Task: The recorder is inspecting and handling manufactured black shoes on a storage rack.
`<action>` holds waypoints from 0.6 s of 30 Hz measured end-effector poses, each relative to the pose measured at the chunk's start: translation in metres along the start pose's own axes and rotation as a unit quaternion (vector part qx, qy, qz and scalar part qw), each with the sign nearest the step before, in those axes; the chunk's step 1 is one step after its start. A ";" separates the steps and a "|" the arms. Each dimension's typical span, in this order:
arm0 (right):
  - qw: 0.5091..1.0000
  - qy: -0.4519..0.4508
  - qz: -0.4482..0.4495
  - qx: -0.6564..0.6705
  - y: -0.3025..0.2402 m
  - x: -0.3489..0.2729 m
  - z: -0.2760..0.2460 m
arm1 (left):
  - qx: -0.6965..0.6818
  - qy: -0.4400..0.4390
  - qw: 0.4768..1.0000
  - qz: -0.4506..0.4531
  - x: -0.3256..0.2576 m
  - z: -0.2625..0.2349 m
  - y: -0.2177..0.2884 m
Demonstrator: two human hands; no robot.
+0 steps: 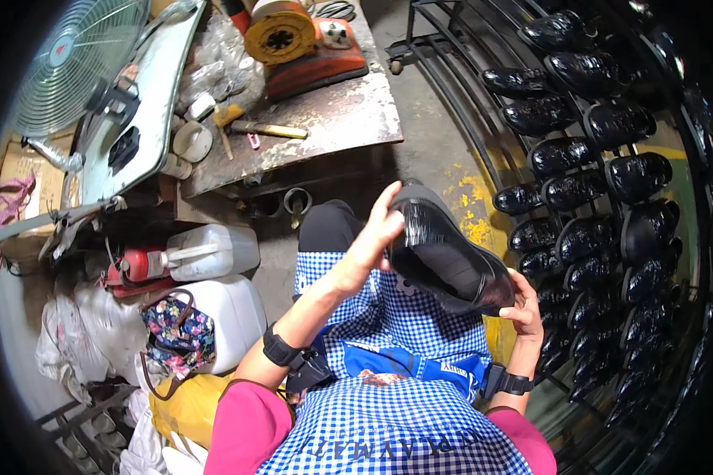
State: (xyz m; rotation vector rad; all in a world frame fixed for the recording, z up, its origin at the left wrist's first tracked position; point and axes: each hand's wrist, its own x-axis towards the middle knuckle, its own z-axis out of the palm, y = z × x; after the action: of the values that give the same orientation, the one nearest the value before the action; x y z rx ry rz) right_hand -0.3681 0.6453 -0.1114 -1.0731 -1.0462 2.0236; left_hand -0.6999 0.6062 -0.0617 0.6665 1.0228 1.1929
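Note:
A black shoe (449,253) with a glossy upper is held in the air over my lap, tilted so that its dark opening faces me. My left hand (375,234) grips it at the upper left end, thumb on the near side and fingers along the edge. At the lower right end, my right hand (523,305) pinches the shoe between thumb and fingers. Under it lies a blue-and-white checked apron (404,317) across my legs.
A rack (444,79) with many glossy black shoes (570,111) stands at right. On the worn worktable (325,134) are a hammer (269,129) and an orange machine (317,63). A fan (71,63), white jugs (214,252) and a floral bag (178,332) are at left.

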 end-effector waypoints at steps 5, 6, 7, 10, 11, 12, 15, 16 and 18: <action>0.998 0.016 -0.048 -0.023 0.000 -0.006 -0.003 | 0.028 -0.051 0.997 0.051 -0.017 0.013 0.008; 0.999 0.015 -0.046 -0.024 0.000 -0.007 -0.003 | 0.026 -0.049 0.997 0.052 -0.017 0.011 0.005; 0.997 0.011 -0.065 -0.032 0.000 -0.008 -0.003 | 0.061 -0.054 0.994 0.079 -0.016 0.008 -0.001; 0.996 0.008 -0.083 -0.038 0.000 -0.010 -0.001 | 0.078 -0.044 0.993 0.079 -0.018 0.008 -0.001; 0.996 0.008 -0.083 -0.037 0.000 -0.011 -0.001 | 0.064 -0.044 0.993 0.084 -0.018 0.008 -0.001; 0.996 0.011 -0.081 -0.036 0.000 -0.011 0.000 | 0.051 -0.046 0.994 0.089 -0.018 0.009 0.000; 0.996 0.020 -0.076 -0.051 -0.002 -0.008 0.005 | -0.012 -0.040 0.997 0.068 -0.018 0.007 -0.001; 0.996 0.023 -0.074 -0.049 -0.004 -0.005 0.010 | -0.022 -0.033 0.997 0.073 -0.017 0.005 -0.001; 0.996 0.037 -0.045 -0.063 -0.010 -0.005 0.016 | -0.027 -0.050 0.996 0.066 -0.013 0.005 -0.003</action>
State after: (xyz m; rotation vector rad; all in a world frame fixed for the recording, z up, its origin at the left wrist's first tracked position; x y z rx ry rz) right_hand -0.3780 0.6406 -0.0956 -1.1351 -1.1745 1.8545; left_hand -0.6942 0.5931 -0.0585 0.7545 0.8705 1.2843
